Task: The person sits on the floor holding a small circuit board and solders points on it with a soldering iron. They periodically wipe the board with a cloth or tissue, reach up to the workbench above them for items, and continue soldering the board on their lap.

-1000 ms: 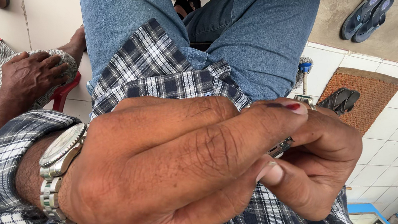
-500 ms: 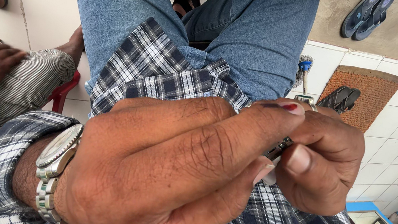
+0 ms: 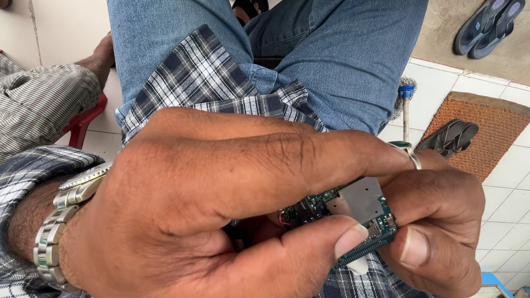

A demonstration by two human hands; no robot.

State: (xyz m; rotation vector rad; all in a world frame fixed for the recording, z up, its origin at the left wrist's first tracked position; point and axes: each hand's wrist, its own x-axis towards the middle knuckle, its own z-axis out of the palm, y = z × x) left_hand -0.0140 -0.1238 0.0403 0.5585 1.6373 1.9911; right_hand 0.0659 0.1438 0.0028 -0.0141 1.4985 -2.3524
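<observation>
Green circuit board sits pinched between both hands above the person's lap: left hand clamps it by thumb and forefinger, right hand grips its far edge.

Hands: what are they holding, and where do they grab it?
A small green circuit board, pinched at its edges between the left hand and the right hand.

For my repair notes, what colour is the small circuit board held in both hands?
The circuit board is green, with a silver-grey metal shield; the head view shows it.
</observation>
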